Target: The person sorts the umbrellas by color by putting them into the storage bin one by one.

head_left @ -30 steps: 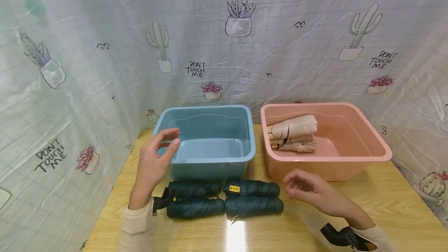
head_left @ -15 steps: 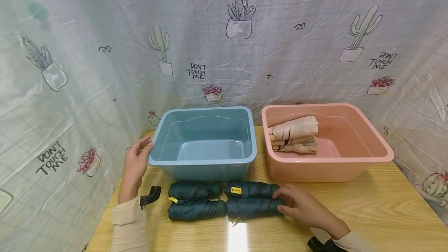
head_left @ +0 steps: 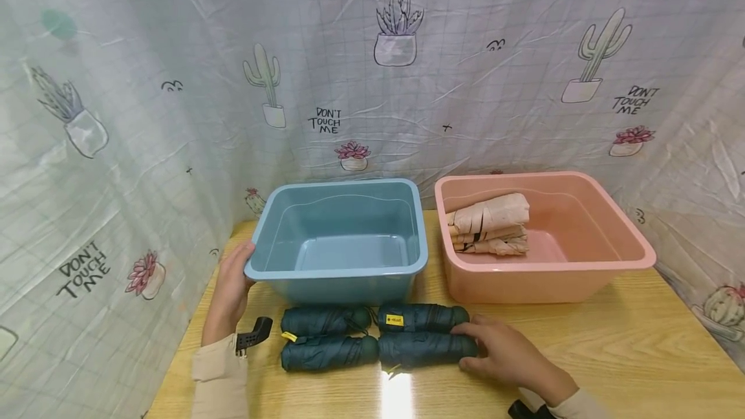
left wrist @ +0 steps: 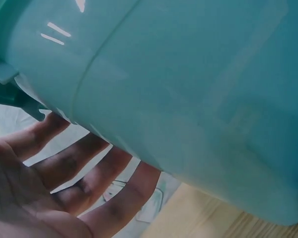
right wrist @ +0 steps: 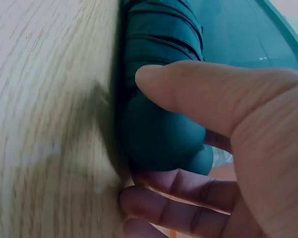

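Observation:
Four fingers of my left hand [head_left: 231,288] reach fairly straight to the outer left side of the blue plastic basin [head_left: 343,273], just under its rim; in the left wrist view their tips go out of sight behind the basin wall [left wrist: 188,89]. My right hand [head_left: 505,353] grips the round handle end of a dark green folded umbrella [head_left: 421,349] lying on the table. The right wrist view has the thumb over the umbrella's handle [right wrist: 161,134], with fingers around its end. Behind it lies another folded umbrella [head_left: 416,319], bearing a yellow tag.
Two more dark folded umbrellas, a rear one [head_left: 320,321] and a front one [head_left: 326,353], lie to the left. A pink basin [head_left: 547,283] at back right holds several beige folded umbrellas [head_left: 489,215]. A printed curtain [head_left: 349,70] hangs behind the wooden table [head_left: 611,335].
My left hand has moved from over the blue basin's left rim down to its outer side. My right hand has moved left from beside the umbrellas onto the front right one.

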### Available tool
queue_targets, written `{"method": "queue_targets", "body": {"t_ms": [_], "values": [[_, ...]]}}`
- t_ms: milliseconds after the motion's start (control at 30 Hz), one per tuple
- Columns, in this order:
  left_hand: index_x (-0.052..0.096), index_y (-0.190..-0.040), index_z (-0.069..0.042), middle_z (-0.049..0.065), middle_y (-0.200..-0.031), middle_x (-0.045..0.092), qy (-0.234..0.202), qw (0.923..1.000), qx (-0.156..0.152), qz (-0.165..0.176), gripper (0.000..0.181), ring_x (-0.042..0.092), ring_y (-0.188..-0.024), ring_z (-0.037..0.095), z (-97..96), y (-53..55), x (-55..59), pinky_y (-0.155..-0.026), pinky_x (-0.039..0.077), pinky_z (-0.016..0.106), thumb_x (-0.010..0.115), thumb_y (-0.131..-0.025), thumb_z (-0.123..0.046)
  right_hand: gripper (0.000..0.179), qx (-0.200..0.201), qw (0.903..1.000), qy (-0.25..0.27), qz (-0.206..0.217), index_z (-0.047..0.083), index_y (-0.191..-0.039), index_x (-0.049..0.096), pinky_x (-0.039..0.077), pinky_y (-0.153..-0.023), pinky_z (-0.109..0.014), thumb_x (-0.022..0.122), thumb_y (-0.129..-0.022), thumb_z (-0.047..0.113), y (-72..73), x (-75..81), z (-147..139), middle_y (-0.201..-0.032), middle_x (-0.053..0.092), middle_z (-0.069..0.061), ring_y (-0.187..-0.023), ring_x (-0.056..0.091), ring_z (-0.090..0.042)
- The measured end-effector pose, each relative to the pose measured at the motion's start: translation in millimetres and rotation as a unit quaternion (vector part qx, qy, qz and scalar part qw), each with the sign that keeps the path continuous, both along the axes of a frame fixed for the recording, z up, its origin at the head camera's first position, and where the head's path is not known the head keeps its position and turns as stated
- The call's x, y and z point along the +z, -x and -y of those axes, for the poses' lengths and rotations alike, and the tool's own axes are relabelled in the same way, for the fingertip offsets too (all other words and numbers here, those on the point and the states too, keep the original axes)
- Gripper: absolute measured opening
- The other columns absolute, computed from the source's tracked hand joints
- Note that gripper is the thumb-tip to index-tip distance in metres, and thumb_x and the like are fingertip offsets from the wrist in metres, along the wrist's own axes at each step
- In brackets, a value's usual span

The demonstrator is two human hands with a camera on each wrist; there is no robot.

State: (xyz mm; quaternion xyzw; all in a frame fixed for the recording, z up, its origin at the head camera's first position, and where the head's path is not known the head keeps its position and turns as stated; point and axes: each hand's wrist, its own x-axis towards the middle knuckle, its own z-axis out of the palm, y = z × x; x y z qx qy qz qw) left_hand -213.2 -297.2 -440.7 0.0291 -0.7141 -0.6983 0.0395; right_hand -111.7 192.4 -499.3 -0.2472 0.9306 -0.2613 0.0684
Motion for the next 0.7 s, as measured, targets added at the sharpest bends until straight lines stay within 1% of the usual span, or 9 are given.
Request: {"method": "queue_targets", "body": {"t_ms": [67, 167, 233, 300, 333, 400, 500, 600, 700], "values": [[0.046, -0.142, 0.005, -0.006, -0.105, 0.061, -0.003, 0.9999, -0.014, -0.006, 0.058, 0.063, -0.088, 0.007, 0.3, -1.3, -1.6, -0.077, 0.055, 0.023, 0.043, -0.109, -0.042, 0.045, -0.009, 0.9999, -0.010, -0.004, 0.024, -0.121, 0.071, 0.046, -0.068, -0.028, 0.083, -0.082, 0.042, -1.5, -0.8, 1.7, -0.099, 0.063, 0.006, -0.080, 0.054, -0.006], [0.044, -0.146, 0.004, -0.006, -0.109, 0.062, -0.002, 0.9996, -0.027, -0.010, 0.059, 0.064, -0.091, 0.007, 1.6, -3.0, -3.9, -0.079, 0.055, 0.023, 0.041, -0.110, -0.043, 0.045, -0.027, 0.9993, -0.021, -0.015, 0.024, -0.118, 0.072, 0.055, -0.078, -0.041, 0.085, -0.079, 0.043, -4.3, -2.2, 4.3, -0.117, 0.070, -0.010, -0.097, 0.067, -0.022], [0.043, -0.148, 0.003, -0.007, -0.112, 0.062, 0.000, 0.9994, -0.033, -0.010, 0.060, 0.063, -0.093, 0.007, 2.5, -4.1, -4.9, -0.081, 0.054, 0.023, 0.039, -0.110, -0.042, 0.044, -0.041, 0.9988, -0.020, -0.017, 0.024, -0.116, 0.072, 0.056, -0.083, -0.050, 0.085, -0.078, 0.042, -6.4, -3.1, 5.9, -0.125, 0.069, -0.019, -0.107, 0.069, -0.033], [0.041, -0.150, 0.003, -0.008, -0.114, 0.062, 0.002, 0.9993, -0.037, -0.009, 0.060, 0.063, -0.094, 0.006, 3.7, -4.6, -5.8, -0.082, 0.054, 0.023, 0.039, -0.110, -0.042, 0.043, -0.051, 0.9983, -0.015, -0.024, 0.025, -0.113, 0.072, 0.055, -0.086, -0.055, 0.086, -0.076, 0.042, -8.4, -3.4, 6.9, -0.129, 0.067, -0.023, -0.112, 0.068, -0.039], [0.041, -0.150, 0.004, -0.008, -0.113, 0.063, 0.002, 0.9992, -0.038, -0.009, 0.060, 0.063, -0.094, 0.005, 4.2, -4.7, -6.1, -0.082, 0.054, 0.023, 0.039, -0.110, -0.041, 0.041, -0.055, 0.9980, -0.012, -0.031, 0.026, -0.111, 0.072, 0.055, -0.086, -0.054, 0.086, -0.075, 0.042, -9.1, -3.5, 7.4, -0.128, 0.068, -0.020, -0.110, 0.068, -0.037], [0.041, -0.149, 0.004, -0.008, -0.114, 0.063, 0.002, 0.9991, -0.040, -0.013, 0.060, 0.063, -0.093, 0.004, 5.2, -4.5, -6.4, -0.083, 0.054, 0.023, 0.039, -0.111, -0.041, 0.039, -0.057, 0.9972, -0.004, -0.049, 0.028, -0.107, 0.071, 0.056, -0.083, -0.046, 0.087, -0.074, 0.041, -10.4, -3.1, 8.2, -0.120, 0.070, -0.007, -0.102, 0.068, -0.024], [0.041, -0.150, 0.004, -0.007, -0.115, 0.064, 0.006, 0.9990, -0.041, -0.014, 0.060, 0.063, -0.093, 0.003, 6.2, -4.2, -6.1, -0.084, 0.054, 0.023, 0.039, -0.111, -0.041, 0.036, -0.049, 0.9960, 0.014, -0.073, 0.030, -0.104, 0.069, 0.052, -0.075, -0.032, 0.087, -0.074, 0.038, -11.2, 0.2, 8.2, -0.103, 0.062, 0.011, -0.087, 0.059, -0.007], [0.040, -0.152, 0.001, -0.008, -0.119, 0.063, 0.016, 0.9991, -0.039, -0.007, 0.060, 0.063, -0.097, 0.004, 5.8, -4.1, -5.3, -0.086, 0.053, 0.022, 0.038, -0.110, -0.043, 0.035, -0.036, 0.9953, 0.041, -0.080, 0.027, -0.103, 0.068, 0.047, -0.071, -0.025, 0.087, -0.075, 0.034, -11.8, 5.3, 7.4, -0.095, 0.051, 0.014, -0.081, 0.049, -0.001], [0.040, -0.152, -0.001, -0.009, -0.121, 0.062, 0.022, 0.9991, -0.036, 0.001, 0.060, 0.063, -0.102, 0.006, 4.5, -3.6, -4.5, -0.087, 0.053, 0.022, 0.038, -0.110, -0.044, 0.033, -0.024, 0.9953, 0.060, -0.071, 0.023, -0.105, 0.067, 0.046, -0.072, -0.023, 0.085, -0.079, 0.032, -11.8, 9.2, 6.5, -0.096, 0.050, 0.013, -0.082, 0.048, -0.001]]}}
